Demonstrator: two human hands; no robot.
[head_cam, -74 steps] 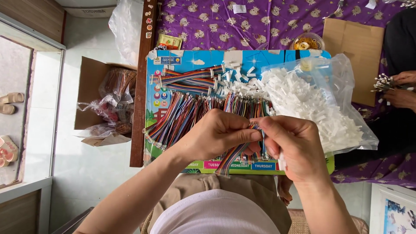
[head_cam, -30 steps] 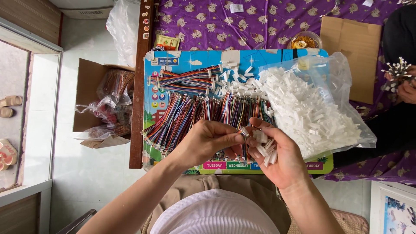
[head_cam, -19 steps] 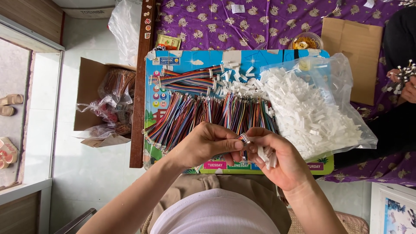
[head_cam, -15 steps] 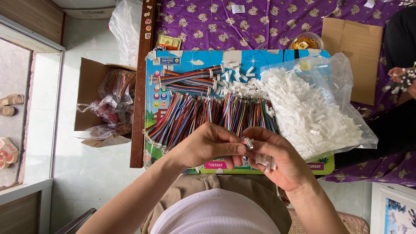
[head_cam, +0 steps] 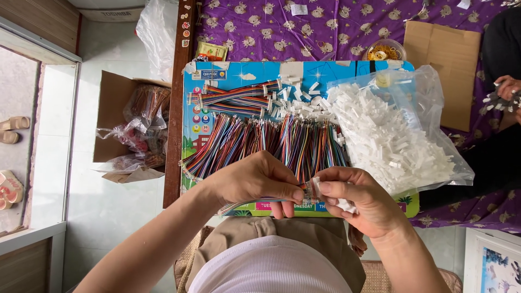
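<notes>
The fingers (head_cam: pixel 296 194) of the left hand (head_cam: pixel 255 182) are pinching the end of a thin bunch of coloured wires (head_cam: pixel 247 204). The fingers of the right hand (head_cam: pixel 363 198) are pinching a small white plug (head_cam: pixel 315 184) and are pressing it against that wire end. Some more white plugs (head_cam: pixel 344 205) are sitting inside the right palm. The two hands are touching each other just above the near edge of a bright blue picture board (head_cam: pixel 249 71).

On the board, right behind the hands, a big row of rainbow wires (head_cam: pixel 271 144) is lying spread out like a fan. Behind it, a few tied bundles of wires (head_cam: pixel 233 100) are lying sideways. To the right, a clear plastic bag (head_cam: pixel 429 103) full of white plugs (head_cam: pixel 385 138) is lying open, with some spilling onto the board.

Farther back, a purple cloth (head_cam: pixel 325 27) with little animals is covering the bed. A flat piece of brown cardboard (head_cam: pixel 442 68) is lying on it. On the floor to the left, a cardboard box (head_cam: pixel 111 108) is holding bags. At the far right, another person's hand (head_cam: pixel 504 89) is holding small parts.
</notes>
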